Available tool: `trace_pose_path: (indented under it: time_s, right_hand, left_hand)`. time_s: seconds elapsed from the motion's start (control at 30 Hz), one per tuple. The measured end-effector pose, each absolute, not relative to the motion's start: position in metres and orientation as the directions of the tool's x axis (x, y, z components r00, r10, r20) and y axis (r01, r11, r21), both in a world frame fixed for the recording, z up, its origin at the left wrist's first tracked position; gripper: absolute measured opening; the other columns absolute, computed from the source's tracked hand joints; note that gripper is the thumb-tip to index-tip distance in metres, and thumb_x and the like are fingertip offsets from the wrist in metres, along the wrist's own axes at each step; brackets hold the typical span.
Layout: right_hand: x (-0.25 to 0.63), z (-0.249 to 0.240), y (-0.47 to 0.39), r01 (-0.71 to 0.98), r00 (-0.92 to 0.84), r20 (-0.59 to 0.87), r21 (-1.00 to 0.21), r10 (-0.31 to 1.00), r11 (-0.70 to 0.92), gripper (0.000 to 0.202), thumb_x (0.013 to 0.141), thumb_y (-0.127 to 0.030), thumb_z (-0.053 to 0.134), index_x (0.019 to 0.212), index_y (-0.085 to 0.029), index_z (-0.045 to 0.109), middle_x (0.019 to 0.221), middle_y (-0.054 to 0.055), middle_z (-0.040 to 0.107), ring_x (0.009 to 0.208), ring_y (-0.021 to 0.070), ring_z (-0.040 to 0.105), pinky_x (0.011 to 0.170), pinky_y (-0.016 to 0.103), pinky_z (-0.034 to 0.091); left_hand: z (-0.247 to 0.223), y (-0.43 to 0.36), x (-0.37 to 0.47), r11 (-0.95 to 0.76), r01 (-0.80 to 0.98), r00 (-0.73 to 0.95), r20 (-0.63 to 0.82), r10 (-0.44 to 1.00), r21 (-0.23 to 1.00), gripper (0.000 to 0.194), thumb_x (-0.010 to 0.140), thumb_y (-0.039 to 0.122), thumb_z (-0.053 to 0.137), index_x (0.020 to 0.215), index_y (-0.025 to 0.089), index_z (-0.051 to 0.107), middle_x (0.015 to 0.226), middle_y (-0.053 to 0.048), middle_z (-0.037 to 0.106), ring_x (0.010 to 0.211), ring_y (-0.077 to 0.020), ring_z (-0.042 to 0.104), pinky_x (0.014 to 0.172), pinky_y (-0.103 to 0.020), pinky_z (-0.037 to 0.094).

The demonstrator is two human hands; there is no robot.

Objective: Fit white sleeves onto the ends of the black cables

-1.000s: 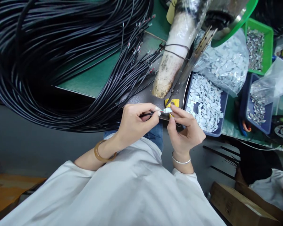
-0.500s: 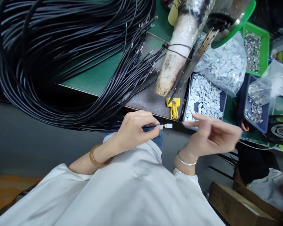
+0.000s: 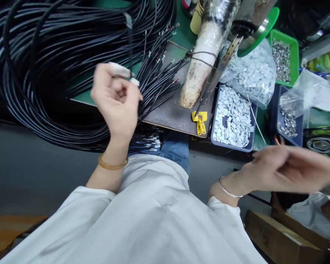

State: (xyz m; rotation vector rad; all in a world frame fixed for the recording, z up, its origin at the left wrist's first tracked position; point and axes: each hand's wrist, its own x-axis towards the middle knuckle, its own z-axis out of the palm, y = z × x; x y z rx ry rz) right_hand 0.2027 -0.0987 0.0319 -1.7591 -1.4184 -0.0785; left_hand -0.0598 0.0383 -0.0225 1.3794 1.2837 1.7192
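My left hand (image 3: pixel 117 97) is raised over the edge of the black cables (image 3: pixel 79 47), thumb and index finger pinching a thin black cable (image 3: pixel 131 47) that stands up blurred, with a light tip at its top. Off to the right, my right hand (image 3: pixel 294 168) is smeared by motion, and whether it holds anything cannot be made out. Many cable ends with white connectors (image 3: pixel 154 142) lie low beside my lap. Small white pieces fill a blue tray (image 3: pixel 247 149) between my hands, near the table edge.
A yellow tool (image 3: pixel 200 122) rests on the dark board (image 3: pixel 167 119). Behind it leans a plastic-wrapped white roll (image 3: pixel 198 66). Further right are a bag of white pieces (image 3: pixel 253 73), a green tray (image 3: pixel 294 55) and another blue tray (image 3: pixel 299 137). Cardboard boxes (image 3: pixel 280 238) and a person's sleeve (image 3: pixel 308 212) are lower right.
My left hand has moved up and left from the lap, carrying a cable. My right hand has moved right, away from the tray. The view has shifted slightly.
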Motion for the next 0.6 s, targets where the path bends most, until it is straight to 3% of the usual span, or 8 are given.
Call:
trace_pose_path:
  time_s: [0.07, 0.17, 0.23, 0.3, 0.4, 0.5, 0.6]
  right_hand:
    - [0.214, 0.026, -0.088, 0.880, 0.392, 0.593, -0.465, 0.703, -0.099, 0.013, 0.091, -0.035, 0.062, 0.080, -0.028, 0.065, 0.074, 0.001, 0.060, 0.066, 0.0202, 0.059, 0.062, 0.040, 0.048]
    - [0.233, 0.011, -0.065, 0.905, 0.348, 0.352, -0.367, 0.869, -0.214, 0.009, 0.083, -0.024, 0.065, 0.076, -0.024, 0.060, 0.074, 0.000, 0.063, 0.067, 0.0179, 0.061, 0.066, 0.035, 0.047]
    - [0.241, 0.002, -0.053, 0.915, 0.333, 0.254, -0.319, 0.908, -0.247, 0.013, 0.081, -0.023, 0.065, 0.071, -0.023, 0.057, 0.072, -0.001, 0.061, 0.064, 0.0157, 0.057, 0.067, 0.033, 0.045]
    - [0.243, -0.003, -0.046, 0.933, 0.306, 0.235, -0.268, 0.923, -0.241, 0.016, 0.081, -0.022, 0.064, 0.068, -0.023, 0.055, 0.072, -0.001, 0.060, 0.063, 0.0148, 0.054, 0.067, 0.032, 0.042]
    - [0.239, -0.005, -0.044, 0.961, 0.258, 0.264, -0.173, 0.929, -0.218, 0.017, 0.082, -0.018, 0.061, 0.069, -0.023, 0.051, 0.073, -0.001, 0.059, 0.066, 0.0154, 0.052, 0.065, 0.031, 0.036]
    - [0.236, -0.005, -0.044, 0.973, 0.229, 0.304, -0.083, 0.925, -0.214, 0.017, 0.081, -0.014, 0.059, 0.070, -0.023, 0.050, 0.072, 0.000, 0.058, 0.074, 0.0174, 0.052, 0.064, 0.031, 0.032]
    - [0.239, -0.006, -0.043, 0.978, 0.206, 0.315, -0.086, 0.926, -0.188, 0.017, 0.081, -0.014, 0.059, 0.071, -0.024, 0.050, 0.071, 0.000, 0.057, 0.075, 0.0176, 0.052, 0.066, 0.031, 0.034]
  left_hand:
    - [-0.011, 0.029, -0.062, -0.343, -0.224, -0.239, 0.289, 0.927, 0.912, 0.023, 0.088, 0.031, 0.076, 0.086, 0.021, 0.056, 0.070, 0.013, 0.051, 0.045, 0.0016, 0.044, 0.038, -0.021, 0.035]
    - [0.003, 0.005, -0.056, -0.056, -0.527, 0.195, 0.185, 0.963, 0.848, 0.026, 0.080, 0.035, 0.083, 0.096, 0.024, 0.065, 0.061, 0.011, 0.052, 0.040, -0.0021, 0.043, 0.032, -0.021, 0.033]
    - [0.007, -0.012, -0.045, 0.239, -0.491, 0.518, 0.060, 0.853, 0.838, 0.033, 0.079, 0.037, 0.084, 0.105, 0.024, 0.068, 0.058, 0.008, 0.055, 0.040, -0.0046, 0.046, 0.033, -0.021, 0.031]
    - [0.006, -0.024, -0.031, 0.420, -0.364, 0.691, -0.060, 0.720, 0.831, 0.031, 0.083, 0.037, 0.079, 0.108, 0.020, 0.070, 0.060, 0.004, 0.059, 0.041, -0.0053, 0.045, 0.035, -0.021, 0.031]
    - [-0.004, -0.032, -0.013, 0.453, -0.291, 0.698, -0.137, 0.703, 0.842, 0.026, 0.084, 0.030, 0.073, 0.105, 0.014, 0.072, 0.060, 0.002, 0.062, 0.040, -0.0043, 0.041, 0.038, -0.021, 0.030]
    - [-0.018, -0.033, -0.005, 0.338, -0.309, 0.516, -0.142, 0.845, 0.889, 0.019, 0.079, 0.024, 0.073, 0.094, 0.012, 0.072, 0.058, 0.002, 0.062, 0.047, -0.0062, 0.049, 0.047, -0.020, 0.040]
    - [-0.027, -0.031, -0.008, 0.249, -0.265, 0.404, -0.127, 0.906, 0.932, 0.014, 0.076, 0.022, 0.073, 0.085, 0.012, 0.070, 0.058, 0.001, 0.064, 0.053, -0.0088, 0.057, 0.054, -0.020, 0.045]
